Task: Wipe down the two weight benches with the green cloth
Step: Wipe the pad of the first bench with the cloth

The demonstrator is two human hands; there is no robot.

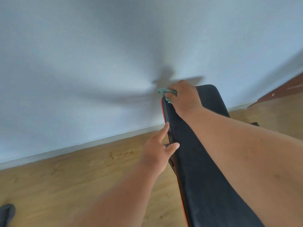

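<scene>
I am working the green cloth (166,93) along the far left corner of the black bench pad (201,161), close to the wall (98,63). My right hand (184,97) is closing its fingers around the bunched cloth and pressing it onto the pad's upper edge, beside the red trim (165,122). My left hand (159,148) is lying relaxed against the pad's left side, index finger straight along the edge and thumb resting on top, gripping nothing and seemingly steadying the bench.

Progress, as a judgement: I am wiping the top end of this one bench. I cannot tell from the surface which parts of the pad are already clean. Only one bench is showing, so the second one is out of view and I cannot judge its state. A dark object (7,213) is sitting on the wooden floor (82,177) at lower left, too blurred to identify.
</scene>
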